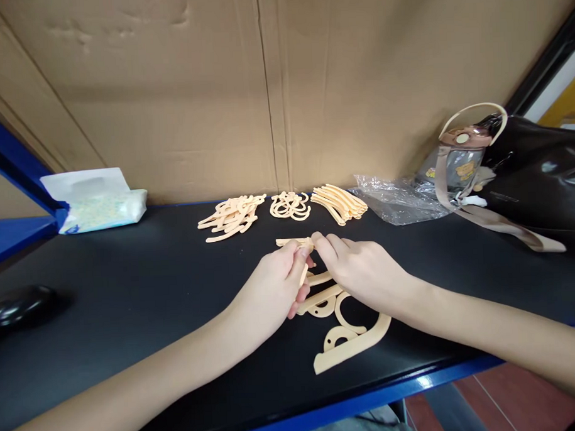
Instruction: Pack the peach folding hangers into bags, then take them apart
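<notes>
Pinching together over the table [130,296], the left hand [271,291] and right hand [360,269] clamped one thin tan strip [293,242] between their fingertips, lifted clear for a good grip. Flat, pale cut-outs [343,339] lay at six o'clock below; sorted piles [231,217] waited at twelve.

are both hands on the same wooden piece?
Yes: the left hand and right hand meet at one thin wooden piece, pinching it above the flat cut-out parts lying on the black table.
</notes>
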The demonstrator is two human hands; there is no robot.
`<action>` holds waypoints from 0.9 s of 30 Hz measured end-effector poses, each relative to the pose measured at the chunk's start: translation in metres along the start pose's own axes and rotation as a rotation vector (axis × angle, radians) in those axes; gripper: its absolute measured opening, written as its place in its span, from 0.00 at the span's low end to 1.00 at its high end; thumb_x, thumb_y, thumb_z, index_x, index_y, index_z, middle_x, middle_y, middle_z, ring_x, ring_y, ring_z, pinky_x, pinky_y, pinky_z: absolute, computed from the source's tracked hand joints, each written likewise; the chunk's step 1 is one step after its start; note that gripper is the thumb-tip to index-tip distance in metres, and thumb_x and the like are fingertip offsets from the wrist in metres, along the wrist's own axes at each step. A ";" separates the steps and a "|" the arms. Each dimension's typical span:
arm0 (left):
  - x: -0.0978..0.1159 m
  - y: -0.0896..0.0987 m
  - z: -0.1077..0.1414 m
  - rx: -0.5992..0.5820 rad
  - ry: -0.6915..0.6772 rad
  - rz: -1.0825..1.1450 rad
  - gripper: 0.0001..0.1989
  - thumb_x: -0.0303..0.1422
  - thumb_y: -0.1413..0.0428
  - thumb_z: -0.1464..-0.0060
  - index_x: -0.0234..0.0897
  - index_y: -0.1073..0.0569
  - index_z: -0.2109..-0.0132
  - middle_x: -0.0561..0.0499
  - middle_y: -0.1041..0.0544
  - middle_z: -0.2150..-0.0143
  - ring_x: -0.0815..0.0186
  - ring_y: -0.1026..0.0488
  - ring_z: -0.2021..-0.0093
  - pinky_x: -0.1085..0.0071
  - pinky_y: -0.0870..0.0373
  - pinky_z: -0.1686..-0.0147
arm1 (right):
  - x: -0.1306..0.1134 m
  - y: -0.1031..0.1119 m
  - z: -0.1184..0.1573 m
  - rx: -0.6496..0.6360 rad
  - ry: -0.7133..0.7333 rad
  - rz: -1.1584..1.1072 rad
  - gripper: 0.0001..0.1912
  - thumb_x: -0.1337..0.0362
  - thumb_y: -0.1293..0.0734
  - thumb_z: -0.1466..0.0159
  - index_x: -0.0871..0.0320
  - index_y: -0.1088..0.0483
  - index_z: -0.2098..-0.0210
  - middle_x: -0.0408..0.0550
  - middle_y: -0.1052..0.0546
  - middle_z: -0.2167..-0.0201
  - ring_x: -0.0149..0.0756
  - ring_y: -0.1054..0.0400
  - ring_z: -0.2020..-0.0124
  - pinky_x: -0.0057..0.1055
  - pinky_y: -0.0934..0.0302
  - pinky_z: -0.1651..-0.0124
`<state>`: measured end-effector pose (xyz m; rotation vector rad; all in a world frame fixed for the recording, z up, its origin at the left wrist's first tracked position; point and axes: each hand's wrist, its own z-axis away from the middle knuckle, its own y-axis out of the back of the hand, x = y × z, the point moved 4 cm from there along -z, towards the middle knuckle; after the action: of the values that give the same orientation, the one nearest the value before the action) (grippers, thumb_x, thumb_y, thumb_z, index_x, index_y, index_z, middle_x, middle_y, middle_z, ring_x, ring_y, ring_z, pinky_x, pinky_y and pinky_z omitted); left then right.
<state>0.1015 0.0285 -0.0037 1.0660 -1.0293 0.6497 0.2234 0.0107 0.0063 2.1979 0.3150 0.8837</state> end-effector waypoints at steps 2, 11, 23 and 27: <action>0.003 0.001 0.001 0.061 -0.068 -0.139 0.15 0.40 0.62 0.33 0.40 0.39 0.65 0.61 0.38 0.84 0.73 0.42 0.88 0.78 0.42 0.84 | 0.002 -0.001 -0.008 -0.108 -0.095 -0.082 0.18 0.81 0.46 0.40 0.72 0.31 0.54 0.53 0.25 0.72 0.35 0.30 0.78 0.28 0.50 0.81; 0.008 0.096 -0.028 0.355 -0.180 -0.445 0.14 0.40 0.54 0.39 0.38 0.31 0.67 0.54 0.29 0.77 0.67 0.33 0.78 0.72 0.39 0.76 | 0.134 -0.052 -0.051 -0.228 -0.680 -0.635 0.16 0.65 0.48 0.30 0.62 0.31 0.61 0.53 0.24 0.72 0.33 0.32 0.79 0.29 0.43 0.74; -0.049 0.191 -0.113 0.574 -0.041 -0.446 0.13 0.42 0.40 0.54 0.37 0.28 0.67 0.47 0.23 0.68 0.61 0.27 0.68 0.70 0.35 0.72 | 0.178 -0.146 -0.058 -0.411 -0.714 -0.342 0.17 0.58 0.39 0.34 0.60 0.23 0.58 0.57 0.21 0.58 0.44 0.28 0.56 0.32 0.38 0.57; -0.046 0.182 -0.112 0.589 -0.062 -0.630 0.11 0.43 0.39 0.56 0.41 0.26 0.72 0.49 0.21 0.66 0.55 0.27 0.61 0.68 0.38 0.68 | 0.180 -0.151 -0.054 -0.424 -0.735 -0.369 0.17 0.60 0.39 0.36 0.61 0.22 0.57 0.58 0.21 0.58 0.47 0.28 0.56 0.34 0.38 0.57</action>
<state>-0.0297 0.2028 0.0123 1.8326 -0.4942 0.4003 0.3250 0.2291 0.0145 1.8264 0.1426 -0.0823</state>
